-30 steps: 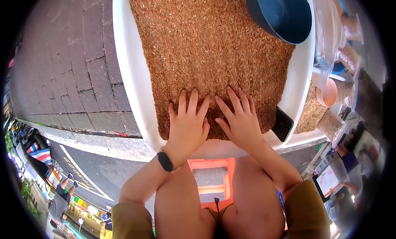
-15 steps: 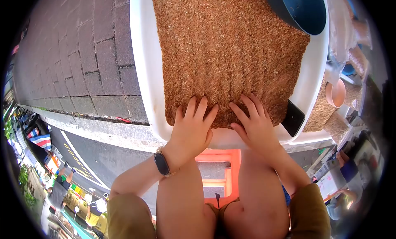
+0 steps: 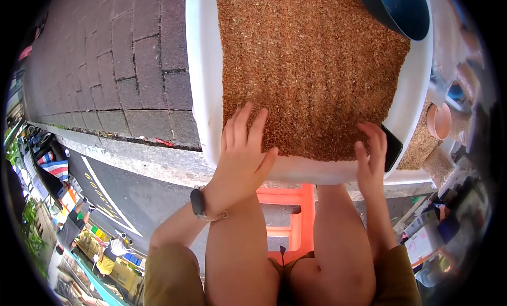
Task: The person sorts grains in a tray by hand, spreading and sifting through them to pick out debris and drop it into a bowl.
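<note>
Reddish-brown grain (image 3: 311, 68) lies across the white tray (image 3: 203, 68), directly ahead. At its near left the left hand (image 3: 240, 153) is wide, fingers spread on the grain; a light, even touch should avoid spills over the near rim. The right hand (image 3: 374, 161), near right, is narrower, thumb apart, and best kept clear of the phone (image 3: 392, 150) just beside it. Far right sits a blue bowl (image 3: 406, 13).

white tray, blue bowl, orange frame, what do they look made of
White tray: probably plastic, smooth, with rounded moulded corners. Blue bowl: likely plastic, smooth, thin-rimmed, possibly coated metal. Orange frame: seemingly plastic, smooth bars in one bright colour.
</note>
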Demonstrator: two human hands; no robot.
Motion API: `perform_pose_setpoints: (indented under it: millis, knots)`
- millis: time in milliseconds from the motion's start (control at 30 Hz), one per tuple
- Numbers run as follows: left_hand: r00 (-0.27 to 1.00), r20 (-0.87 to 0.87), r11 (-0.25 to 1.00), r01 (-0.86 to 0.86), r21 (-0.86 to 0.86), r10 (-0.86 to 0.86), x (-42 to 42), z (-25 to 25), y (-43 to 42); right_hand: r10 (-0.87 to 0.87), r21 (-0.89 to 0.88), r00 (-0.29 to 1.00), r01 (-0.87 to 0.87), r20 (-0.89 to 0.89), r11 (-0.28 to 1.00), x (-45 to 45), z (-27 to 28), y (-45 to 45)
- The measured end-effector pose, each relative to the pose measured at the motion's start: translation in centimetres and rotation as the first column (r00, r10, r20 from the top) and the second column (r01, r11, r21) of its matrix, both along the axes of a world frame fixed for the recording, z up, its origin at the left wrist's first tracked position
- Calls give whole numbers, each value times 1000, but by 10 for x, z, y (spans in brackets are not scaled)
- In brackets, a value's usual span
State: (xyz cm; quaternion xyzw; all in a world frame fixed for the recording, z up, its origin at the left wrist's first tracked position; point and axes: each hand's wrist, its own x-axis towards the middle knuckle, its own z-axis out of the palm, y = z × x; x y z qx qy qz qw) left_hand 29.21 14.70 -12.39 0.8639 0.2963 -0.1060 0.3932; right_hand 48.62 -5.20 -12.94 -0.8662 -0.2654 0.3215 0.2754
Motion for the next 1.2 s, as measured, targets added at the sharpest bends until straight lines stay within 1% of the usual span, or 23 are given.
perform_pose_setpoints:
  millis: [33, 100, 167, 200, 233, 267, 300, 333, 367, 400, 433, 467, 500, 533, 567, 600, 633, 700, 800, 833, 933, 1200]
  knots:
    - [994, 10, 987, -109, -116, 111, -4, -2, 1, -74, 5, 996, 75, -43, 997, 5, -7, -10]
    - [944, -6, 887, -312, -340, 330, -13, -11, 2, -163, 6, 962, 169, -219, 986, 11, -12, -13]
    - [876, -100, 778, -468, -420, 472, -17, -26, 1, -227, 3, 904, 245, -363, 970, 9, -17, -8]
    - [831, -152, 710, -540, -453, 535, -17, -33, 0, -166, 22, 920, 185, -354, 982, 6, -20, -2]
    - [824, -96, 723, -540, -431, 559, -13, -37, -2, -103, 41, 934, 125, -343, 991, 4, -22, 3]
    - [854, -104, 775, -509, -374, 510, -8, -38, -3, -40, 58, 943, 62, -332, 996, 0, -24, 10]
    - [879, -117, 823, -473, -315, 462, -2, -36, -2, 41, 21, 967, -36, -252, 999, -4, -22, 20]
    - [901, -134, 864, -434, -256, 413, 3, -34, -3, 192, -51, 979, -195, -67, 979, -6, -17, 31]
    - [907, -100, 892, -420, -165, 409, 7, -35, -8, 350, -147, 931, -333, 108, 931, -6, -11, 42]
    - [938, -68, 932, -347, -103, 341, 9, -32, -7, 502, -262, 823, -440, 264, 859, -6, -9, 53]
    - [962, -42, 962, -272, -38, 270, 12, -28, -5, 484, -211, 780, -436, 396, 875, -6, -14, 65]
    - [981, -21, 981, -194, 29, 195, 14, -27, -3, 473, -153, 770, -454, 429, 878, -4, -14, 82]
    - [993, 26, 977, -121, 177, 118, 13, -30, -3, 456, -95, 761, -468, 461, 878, -2, -15, 101]
    - [997, 14, 972, -83, 221, 82, 12, -31, -3, 418, 20, 799, -473, 433, 881, 0, -23, 123]
    - [999, 2, 964, -45, 262, 46, 12, -32, -2, 353, 239, 852, -462, 386, 854, 4, -44, 144]
    - [1000, -9, 953, -5, 302, 8, 12, -33, -2, 336, 350, 873, -457, 354, 818, 6, -61, 164]
    - [1000, 0, 951, -15, 310, 15, 12, -35, -2, 320, 458, 891, -443, 322, 771, 7, -76, 184]
    - [999, 15, 946, -34, 324, 30, 11, -41, -2, 290, 534, 892, -443, 348, 721, 5, -100, 215]
    - [999, 12, 945, -52, 324, 51, 12, -46, 2, 287, 500, 851, -497, 439, 709, 3, -112, 233]
    - [998, 15, 946, -57, 319, 55, 13, -47, 2, 298, 500, 853, -499, 429, 708, 3, -116, 235]
    - [997, 28, 950, -73, 302, 67, 12, -48, 3, 265, 495, 838, -505, 476, 707, 0, -121, 236]
    - [993, 72, 954, -106, 279, 90, 10, -50, 4, 261, 499, 828, -518, 496, 695, -2, -123, 239]
